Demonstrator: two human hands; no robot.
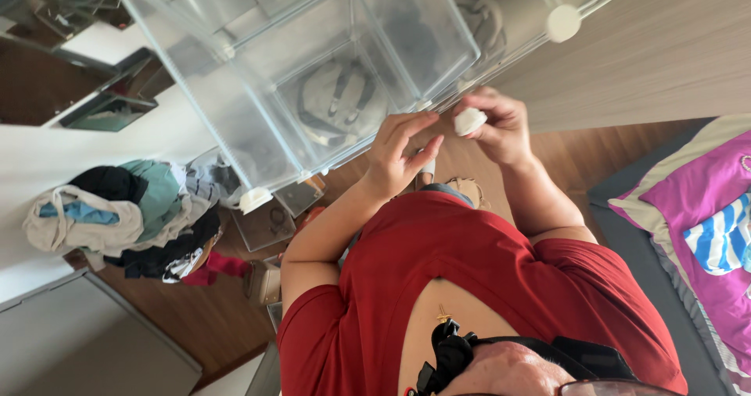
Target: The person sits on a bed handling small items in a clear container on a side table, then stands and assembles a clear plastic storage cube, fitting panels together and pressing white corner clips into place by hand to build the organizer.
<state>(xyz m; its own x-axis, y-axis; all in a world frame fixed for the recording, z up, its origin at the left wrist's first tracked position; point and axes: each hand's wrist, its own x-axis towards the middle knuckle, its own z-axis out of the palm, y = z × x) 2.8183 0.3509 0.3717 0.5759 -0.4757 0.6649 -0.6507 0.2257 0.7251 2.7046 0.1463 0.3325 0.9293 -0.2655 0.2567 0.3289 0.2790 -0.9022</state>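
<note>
A see-through plastic cube cabinet with thin wire edges stands before me. My right hand pinches a white round corner connector just off the cabinet's lower corner. My left hand is beside it with its fingers apart and nothing in them, fingertips reaching up to the cabinet's bottom edge near that same corner. Other white round connectors sit on the frame at the left corner and the upper right corner. A grey bag with dark straps shows through the panels.
A heap of clothes lies on a white surface at the left. Small boxes and a sandal sit on the wooden floor below. A bed with a purple and striped blanket fills the right edge.
</note>
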